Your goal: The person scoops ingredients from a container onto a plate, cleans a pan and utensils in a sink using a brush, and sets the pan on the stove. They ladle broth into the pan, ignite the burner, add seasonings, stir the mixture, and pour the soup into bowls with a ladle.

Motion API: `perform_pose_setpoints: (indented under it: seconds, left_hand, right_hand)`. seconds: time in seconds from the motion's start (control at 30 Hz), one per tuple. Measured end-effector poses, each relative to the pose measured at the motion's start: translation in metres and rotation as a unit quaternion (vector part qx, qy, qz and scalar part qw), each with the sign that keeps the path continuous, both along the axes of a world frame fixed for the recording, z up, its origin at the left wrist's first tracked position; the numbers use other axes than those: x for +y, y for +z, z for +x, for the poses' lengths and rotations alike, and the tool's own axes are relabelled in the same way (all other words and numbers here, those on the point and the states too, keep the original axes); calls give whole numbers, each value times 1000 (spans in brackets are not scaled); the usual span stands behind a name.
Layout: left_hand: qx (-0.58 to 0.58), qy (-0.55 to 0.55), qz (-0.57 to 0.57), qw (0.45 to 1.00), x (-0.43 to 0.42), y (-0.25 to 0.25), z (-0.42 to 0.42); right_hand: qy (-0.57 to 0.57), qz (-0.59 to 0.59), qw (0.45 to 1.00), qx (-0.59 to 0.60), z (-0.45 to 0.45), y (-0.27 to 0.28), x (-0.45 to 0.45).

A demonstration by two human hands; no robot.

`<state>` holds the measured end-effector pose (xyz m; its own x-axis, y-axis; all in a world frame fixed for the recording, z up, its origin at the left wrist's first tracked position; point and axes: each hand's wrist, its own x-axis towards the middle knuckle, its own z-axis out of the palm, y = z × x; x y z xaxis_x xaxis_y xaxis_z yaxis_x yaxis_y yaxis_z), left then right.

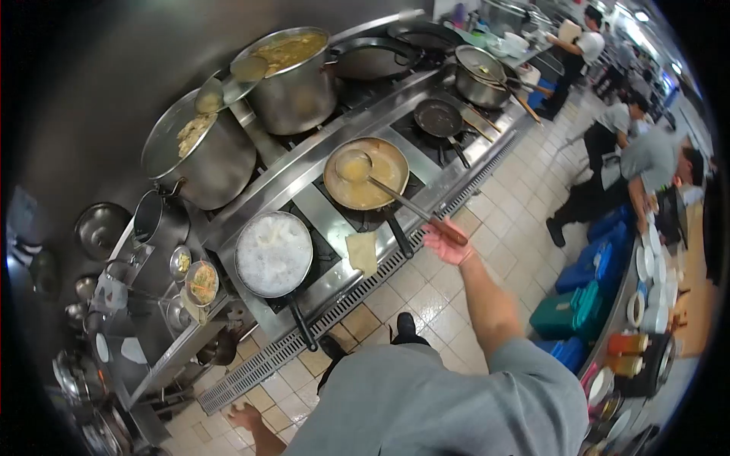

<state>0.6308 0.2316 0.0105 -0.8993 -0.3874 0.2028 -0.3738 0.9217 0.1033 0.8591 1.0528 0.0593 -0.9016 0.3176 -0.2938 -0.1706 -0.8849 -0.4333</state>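
Observation:
My right hand (445,245) holds a ladle (411,207) by the wooden end of its long handle. The ladle's bowl rests in a frying pan (390,159) of cloudy, tan liquid on the stove. Down at my left side, my left hand (245,416) hangs over the floor with its fingers apart, holding nothing. Nearer to that side, a second pan (272,254) is full of white, foamy liquid, its black handle pointing toward me. A folded beige cloth (362,253) lies on the stove's front edge between the two pan handles.
Two big stock pots (293,99) stand on the rear burners, with ladles at their rims. A small black pan (438,118) sits farther right. Blue and green bins (564,311) line the counter behind me. Several people work along the aisle.

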Motion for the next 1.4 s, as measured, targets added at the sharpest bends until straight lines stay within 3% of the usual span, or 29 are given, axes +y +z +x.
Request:
perform_pose_setpoints:
  seconds: [0.07, 0.1, 0.13, 0.2, 0.27, 0.33, 0.4, 0.53, 0.57, 0.6, 0.67, 0.73, 0.8, 0.87, 0.93, 0.97, 1.0, 1.07, 1.13, 1.2, 1.23, 1.3, 1.4]
  left_hand:
    - [-177, 61, -38, 982, -20, -25, 62]
    - [-366, -116, -115, 916, -73, -64, 76]
    - [-475, -316, -146, 808, -83, -56, 92]
    - [-301, -509, -82, 802, -75, -50, 177]
    - [-378, -337, 53, 861, -67, -58, 217]
    - [-381, -266, 122, 877, -50, -60, 229]
    - [-353, -233, 188, 887, -36, -67, 221]
    - [-229, -115, 385, 887, -4, -76, 186]
    - [-216, 38, 426, 878, 23, -56, 172]
    - [-208, 38, 429, 878, 33, -50, 156]
    - [-187, 7, 448, 874, 40, -42, 132]
    - [-171, 12, 479, 861, 46, -36, 119]
    - [-116, -62, 466, 875, 51, -35, 111]
    - [-119, -88, 453, 879, 61, -35, 114]
    - [-155, -156, 412, 884, 74, -44, 122]
    - [-209, -121, 446, 862, 89, -38, 128]
    - [-218, -162, 428, 862, 82, -66, 130]
    - [-281, -121, 469, 829, 104, -67, 143]
    - [-324, -108, 426, 838, 123, -66, 152]
    - [-347, -66, 432, 830, 135, -71, 159]
    - [-340, -51, 436, 832, 136, -73, 158]
    - [-398, -16, 430, 810, 139, -81, 162]
    - [-389, -16, 447, 805, 138, -86, 159]
  right_hand:
    - [70, -103, 989, 77, -27, 18, -11]
    - [74, -67, 995, 29, -38, 31, -21]
    - [75, -28, 997, -16, -48, 47, -31]
    - [75, -10, 996, -53, -58, 74, -45]
    - [121, 218, 956, -156, -57, 83, -42]
    - [86, 299, 926, -213, -52, 111, -49]
    - [89, 467, 850, -227, -40, 125, -41]
    - [88, 540, 792, -272, -21, 150, -21]
    - [63, 621, 734, -266, -18, 133, -10]
    - [67, 620, 735, -268, -16, 133, -9]
    - [92, 690, 643, -319, -15, 139, -5]
    - [88, 681, 657, -310, -15, 123, -10]
    - [91, 517, 804, -279, -20, 115, -27]
    - [111, 454, 833, -297, -24, 99, -41]
    - [76, 229, 947, -213, -26, 95, -58]
    - [66, 172, 969, -166, -26, 97, -60]
    - [69, 170, 969, -169, -26, 101, -60]
    - [39, -39, 989, -139, -26, 116, -60]
    - [67, -45, 989, -125, -21, 123, -60]
    - [55, 97, 982, -154, -15, 128, -63]
    - [71, 97, 981, -152, -13, 132, -63]
    - [48, 218, 958, -182, -7, 143, -63]
    - [47, 316, 927, -197, 1, 161, -59]
